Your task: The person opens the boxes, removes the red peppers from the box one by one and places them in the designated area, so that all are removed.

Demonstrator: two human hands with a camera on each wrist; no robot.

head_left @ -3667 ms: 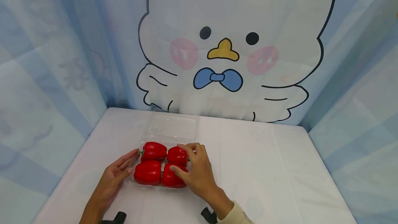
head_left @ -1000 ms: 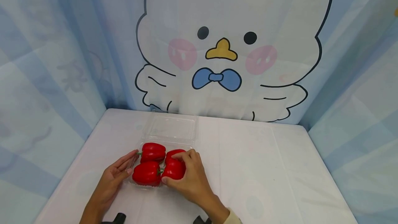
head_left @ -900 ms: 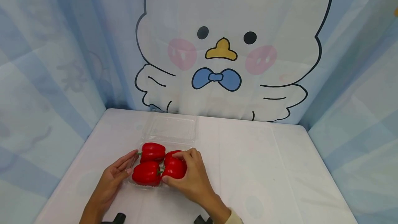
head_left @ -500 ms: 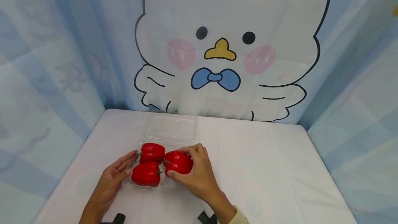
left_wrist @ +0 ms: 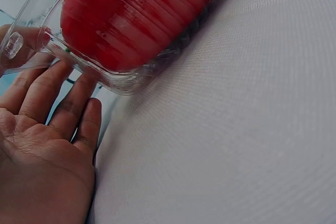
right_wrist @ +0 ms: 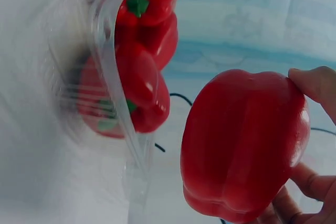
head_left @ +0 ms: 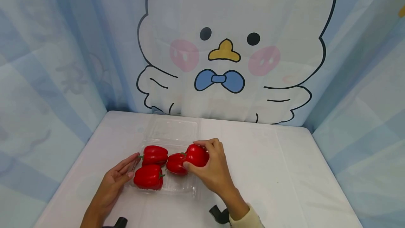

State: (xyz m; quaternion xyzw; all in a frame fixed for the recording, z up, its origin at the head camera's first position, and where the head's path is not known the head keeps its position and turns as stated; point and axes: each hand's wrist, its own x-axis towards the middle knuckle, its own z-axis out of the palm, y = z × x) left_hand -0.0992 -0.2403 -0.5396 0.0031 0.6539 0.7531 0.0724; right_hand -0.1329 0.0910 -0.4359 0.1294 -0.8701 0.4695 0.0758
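Observation:
My right hand [head_left: 215,168] grips a red bell pepper [head_left: 197,156] between thumb and fingers, raised at the right side of a clear plastic container [head_left: 183,187]. In the right wrist view the held bell pepper [right_wrist: 244,145] appears apart from the container wall, its blunt end showing. Three more red peppers lie inside: one at back left [head_left: 155,155], one at front left [head_left: 148,177] and one at right [head_left: 175,164], partly behind the held one. With fairly straight fingers, my left hand [head_left: 112,182] touches the container's left edge; its palm [left_wrist: 47,166] shows in the left wrist view.
The container's clear lid [head_left: 174,129] lies folded back behind it. A white cloth covers the table [head_left: 262,171]. Patterned curtains [head_left: 41,90] stand at the back and sides. Black wrist-mount parts [head_left: 219,214] show near the front edge.
My right hand has taken the front-right bell pepper from its place and carried it up, back and to the right. The right-hand pepper in the container sits slightly nearer the front. My left hand stays put.

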